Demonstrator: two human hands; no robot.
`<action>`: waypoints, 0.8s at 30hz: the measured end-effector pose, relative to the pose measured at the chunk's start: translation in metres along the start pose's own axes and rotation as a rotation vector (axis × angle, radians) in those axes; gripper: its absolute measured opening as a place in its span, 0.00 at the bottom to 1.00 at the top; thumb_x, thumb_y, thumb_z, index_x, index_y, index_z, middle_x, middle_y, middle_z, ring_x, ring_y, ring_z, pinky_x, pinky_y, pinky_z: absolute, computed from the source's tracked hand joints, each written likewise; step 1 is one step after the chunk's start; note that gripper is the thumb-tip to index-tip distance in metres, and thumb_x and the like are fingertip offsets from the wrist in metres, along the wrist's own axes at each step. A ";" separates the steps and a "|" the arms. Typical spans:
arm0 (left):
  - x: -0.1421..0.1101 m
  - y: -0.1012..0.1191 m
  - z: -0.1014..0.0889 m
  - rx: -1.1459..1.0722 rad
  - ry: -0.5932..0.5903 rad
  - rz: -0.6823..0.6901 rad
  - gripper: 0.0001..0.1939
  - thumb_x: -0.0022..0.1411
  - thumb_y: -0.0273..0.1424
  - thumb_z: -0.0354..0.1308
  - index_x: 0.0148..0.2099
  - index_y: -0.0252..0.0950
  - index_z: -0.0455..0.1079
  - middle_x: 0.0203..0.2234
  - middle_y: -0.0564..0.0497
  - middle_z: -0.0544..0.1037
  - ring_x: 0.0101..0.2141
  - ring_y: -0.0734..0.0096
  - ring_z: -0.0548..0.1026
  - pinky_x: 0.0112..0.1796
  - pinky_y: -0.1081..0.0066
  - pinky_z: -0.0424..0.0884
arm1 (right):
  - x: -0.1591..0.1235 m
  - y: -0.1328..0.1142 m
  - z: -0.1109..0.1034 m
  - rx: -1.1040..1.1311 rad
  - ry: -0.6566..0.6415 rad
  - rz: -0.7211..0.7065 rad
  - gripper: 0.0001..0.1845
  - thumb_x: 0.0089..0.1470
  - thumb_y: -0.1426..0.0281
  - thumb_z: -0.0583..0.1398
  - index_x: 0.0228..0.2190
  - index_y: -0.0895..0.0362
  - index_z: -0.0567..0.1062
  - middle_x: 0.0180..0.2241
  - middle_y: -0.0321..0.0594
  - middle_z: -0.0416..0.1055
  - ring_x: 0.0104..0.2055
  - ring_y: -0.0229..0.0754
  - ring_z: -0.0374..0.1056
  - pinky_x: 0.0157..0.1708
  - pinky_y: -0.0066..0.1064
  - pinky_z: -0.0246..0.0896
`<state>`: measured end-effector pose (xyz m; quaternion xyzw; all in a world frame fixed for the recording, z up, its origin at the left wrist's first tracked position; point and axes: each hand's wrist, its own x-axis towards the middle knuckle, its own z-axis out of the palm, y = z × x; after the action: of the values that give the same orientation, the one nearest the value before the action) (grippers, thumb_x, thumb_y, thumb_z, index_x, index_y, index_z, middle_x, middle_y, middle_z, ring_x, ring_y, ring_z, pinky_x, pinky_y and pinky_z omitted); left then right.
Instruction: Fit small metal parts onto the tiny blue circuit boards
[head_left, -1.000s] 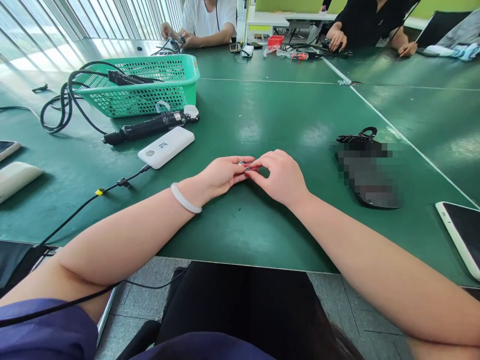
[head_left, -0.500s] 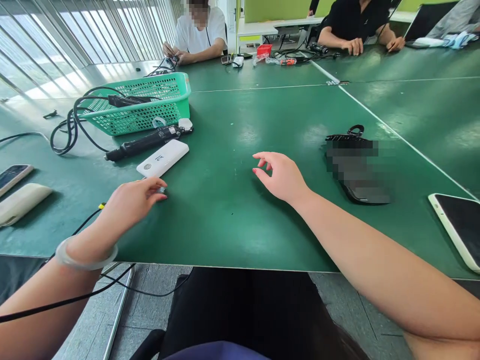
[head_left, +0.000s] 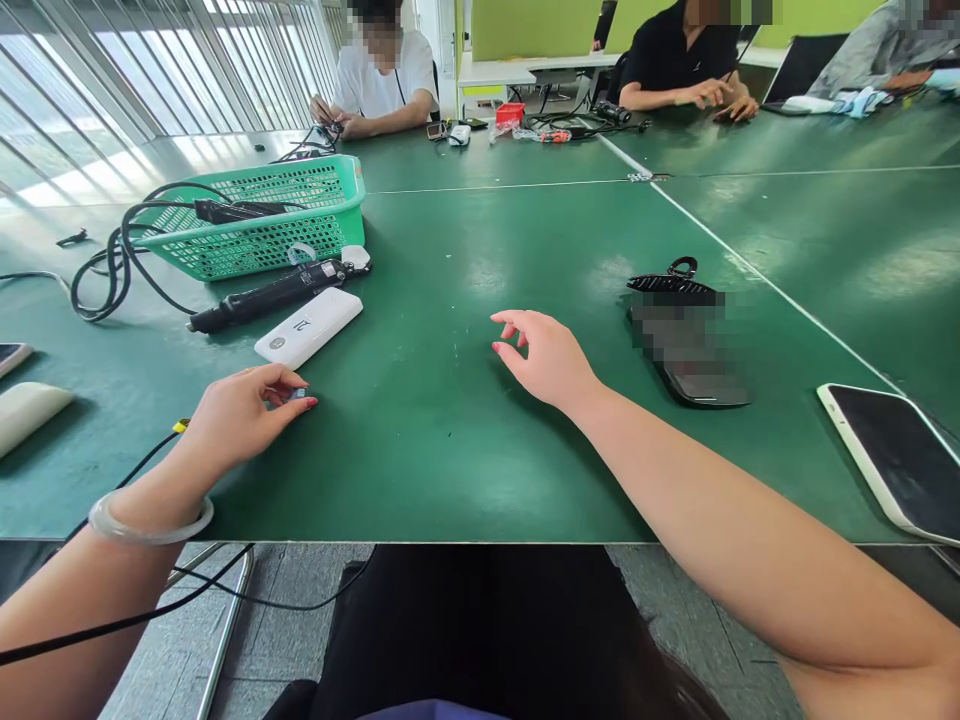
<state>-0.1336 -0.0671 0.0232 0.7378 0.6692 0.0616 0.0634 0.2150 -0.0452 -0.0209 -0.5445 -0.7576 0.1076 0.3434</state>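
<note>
My left hand (head_left: 244,415) pinches a small pale bluish piece (head_left: 299,393) between thumb and fingers; most of it is hidden, and I cannot make out its kind. Just beyond those fingers lies a white power bank (head_left: 309,328). Behind that, a black electric screwdriver (head_left: 274,297) rests against the green basket. My right hand (head_left: 547,358) hovers or rests over the middle of the green table (head_left: 420,470), thumb and fingers apart, holding nothing. To its right is a black flat item with a claw-like clip (head_left: 675,282) at its top, partly blurred.
A green basket (head_left: 330,240) holds a black device and cables. Thick black cable loops (head_left: 112,270) lie left of it. A phone (head_left: 892,460) sits at the right edge, a cream-coloured object (head_left: 34,412) at the left. Two or more people sit across the table, near a red box (head_left: 510,113).
The view has shifted slightly, so table things appear a little further left. My left hand still pinches the small piece, now a bit more visible. My right hand keeps its pose.
</note>
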 end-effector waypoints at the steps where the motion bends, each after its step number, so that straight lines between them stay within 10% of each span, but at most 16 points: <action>1: 0.000 -0.001 0.001 0.001 0.005 -0.004 0.16 0.55 0.43 0.55 0.40 0.39 0.69 0.29 0.52 0.73 0.32 0.67 0.71 0.36 0.73 0.61 | 0.000 0.000 0.000 0.004 -0.004 0.000 0.17 0.54 0.69 0.56 0.47 0.56 0.70 0.37 0.39 0.72 0.37 0.41 0.65 0.37 0.35 0.61; 18: 0.002 -0.002 0.013 -0.371 0.167 -0.162 0.12 0.54 0.36 0.58 0.41 0.40 0.69 0.35 0.52 0.77 0.36 0.67 0.74 0.41 0.68 0.64 | -0.002 0.000 -0.004 0.055 -0.075 0.053 0.19 0.54 0.68 0.56 0.49 0.54 0.69 0.38 0.38 0.71 0.29 0.36 0.63 0.34 0.34 0.61; 24: 0.016 0.045 0.042 -0.875 0.189 -0.124 0.09 0.61 0.34 0.50 0.40 0.36 0.67 0.29 0.52 0.72 0.32 0.74 0.69 0.35 0.73 0.62 | -0.002 0.000 -0.001 0.070 -0.107 0.050 0.19 0.54 0.68 0.56 0.48 0.53 0.69 0.38 0.38 0.71 0.27 0.36 0.63 0.34 0.34 0.61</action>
<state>-0.0804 -0.0555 -0.0100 0.5914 0.6260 0.4019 0.3113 0.2158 -0.0472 -0.0206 -0.5446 -0.7568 0.1716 0.3182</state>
